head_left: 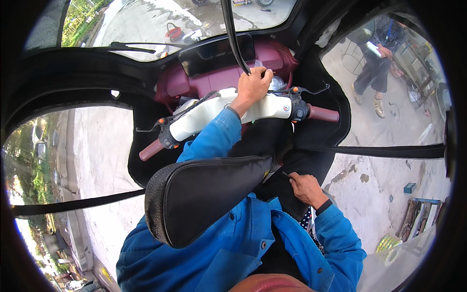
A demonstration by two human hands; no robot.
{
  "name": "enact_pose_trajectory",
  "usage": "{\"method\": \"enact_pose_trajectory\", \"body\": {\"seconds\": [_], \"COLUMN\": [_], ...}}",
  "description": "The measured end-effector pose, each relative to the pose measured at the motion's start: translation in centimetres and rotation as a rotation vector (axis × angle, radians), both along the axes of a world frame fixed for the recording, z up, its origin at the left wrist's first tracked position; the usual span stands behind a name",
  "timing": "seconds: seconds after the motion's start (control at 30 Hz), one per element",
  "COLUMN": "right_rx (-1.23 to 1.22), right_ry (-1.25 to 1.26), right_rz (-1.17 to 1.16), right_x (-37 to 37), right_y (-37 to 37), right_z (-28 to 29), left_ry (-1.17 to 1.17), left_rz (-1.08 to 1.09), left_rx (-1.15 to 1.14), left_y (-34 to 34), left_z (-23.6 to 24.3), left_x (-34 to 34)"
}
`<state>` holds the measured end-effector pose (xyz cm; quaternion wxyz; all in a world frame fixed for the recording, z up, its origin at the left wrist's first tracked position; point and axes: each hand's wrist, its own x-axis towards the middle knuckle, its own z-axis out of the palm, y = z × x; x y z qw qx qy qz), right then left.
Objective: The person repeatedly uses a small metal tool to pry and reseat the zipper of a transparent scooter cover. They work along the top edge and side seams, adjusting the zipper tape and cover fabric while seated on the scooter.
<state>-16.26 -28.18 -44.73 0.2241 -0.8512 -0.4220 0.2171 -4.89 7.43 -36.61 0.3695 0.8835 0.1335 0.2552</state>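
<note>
My left hand (254,86) is closed round the lower end of a black rubber-like strip (230,29), just above the white handlebar cover (194,121). The strip runs up past the windscreen. Over my lap, my right hand (306,189) is pinched closed; a small, thin, dark tip sticks out of its fingers, its kind unclear. Between my arms lies a black padded, saddle-shaped thing (209,194), covering part of my left sleeve. The handlebar has a reddish left grip (151,150) and right grip (324,114), with brake levers in front.
A maroon dashboard (209,78) with a dark screen (216,54) stands behind the handlebar, under the windscreen. Black straps (384,152) cross both side openings. Outside at right, a person (374,63) stands near stacked goods. A red basket (173,32) sits on the ground ahead.
</note>
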Motion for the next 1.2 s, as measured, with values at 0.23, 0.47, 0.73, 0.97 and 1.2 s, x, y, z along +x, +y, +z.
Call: {"method": "enact_pose_trajectory", "body": {"seconds": [0.23, 0.47, 0.73, 0.97, 1.2], "right_rx": [-0.029, -0.028, -0.035, -0.063, 0.018], "right_ry": [-0.035, -0.033, -0.044, -0.033, -0.003], "right_rz": [0.023, 0.017, 0.035, 0.034, 0.021], "right_x": [0.0, 0.0, 0.2, 0.0, 0.1], "right_y": [-0.2, -0.2, -0.4, -0.5, -1.3], "right_z": [0.0, 0.3, 0.3, 0.4, -0.2], "left_ry": [-0.28, -0.355, -0.035, 0.332, 0.354], "left_rz": [0.01, 0.031, -0.085, -0.246, -0.298], "left_rx": [0.152, 0.247, 0.187, -0.006, -0.18], "left_y": [-0.7, -0.6, 0.2, 1.4, 2.1], "left_z": [-1.3, -2.2, -1.1, 0.5, -0.3], "left_x": [-1.1, -1.8, -0.8, 0.2, 1.5]}}
